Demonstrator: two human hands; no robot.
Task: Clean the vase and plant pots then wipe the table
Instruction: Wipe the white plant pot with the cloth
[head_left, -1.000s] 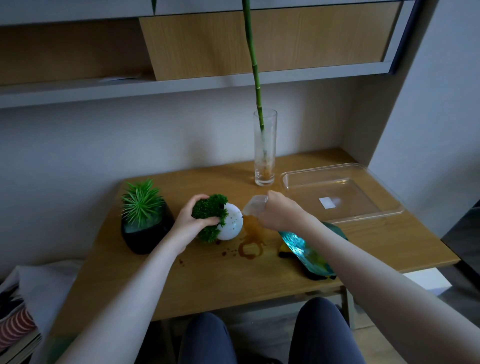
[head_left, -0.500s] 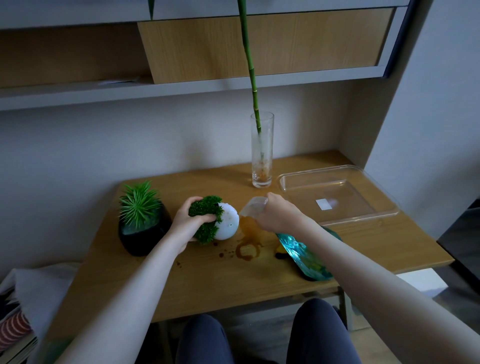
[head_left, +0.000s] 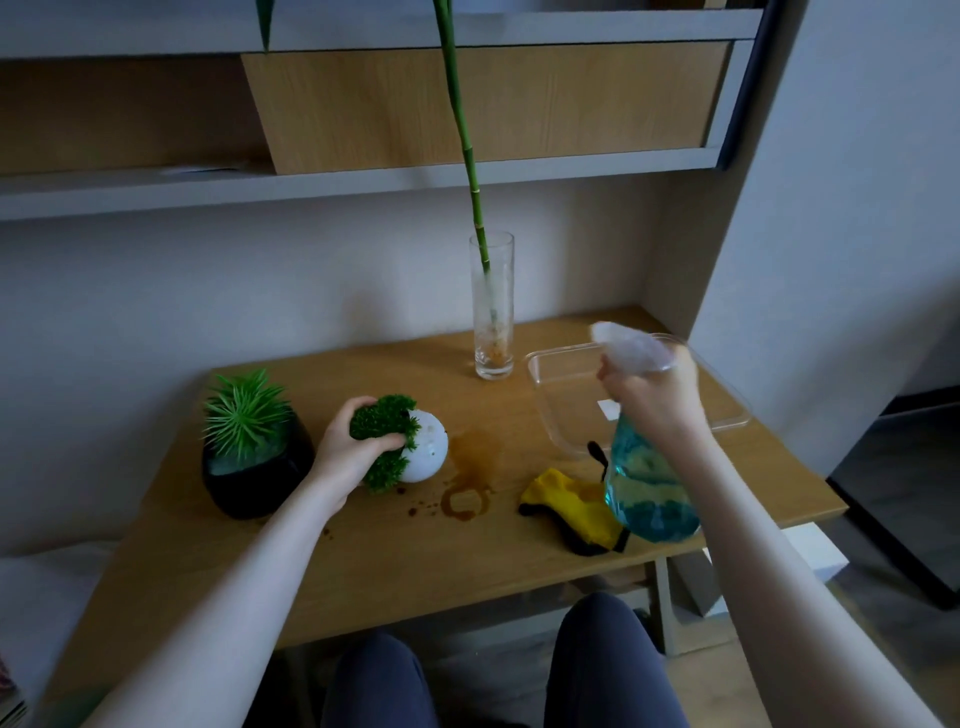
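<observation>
While the white round pot (head_left: 428, 451) lies tipped on its side on the counter (head_left: 363, 551), the left hand (head_left: 348, 452) grips its green moss top (head_left: 382, 434), fingers curled over the moss and thumb beneath. Pot surface shows small dark specks. Right hand (head_left: 652, 397) is curled round the neck of a blue spray bottle (head_left: 647, 491), held raised off the counter, white nozzle (head_left: 626, 351) pointing left; finger position on the trigger cannot be told.

Just right of the pot: brown liquid stain (head_left: 470, 470) with a ring mark and scattered drops on the wood. Yellow and black cloth (head_left: 574, 506) lies crumpled near the front edge, partly behind the bottle. Black pot (head_left: 257, 480) with a spiky green plant (head_left: 244, 415) stands upright to the left of the left hand, close beside it. Tall glass vase (head_left: 492, 312) stands at the back of the counter, holding a bamboo stalk (head_left: 465, 145); brown residue at its base. Clear plastic tray (head_left: 558, 410) sits on the right side, behind the right hand.
</observation>
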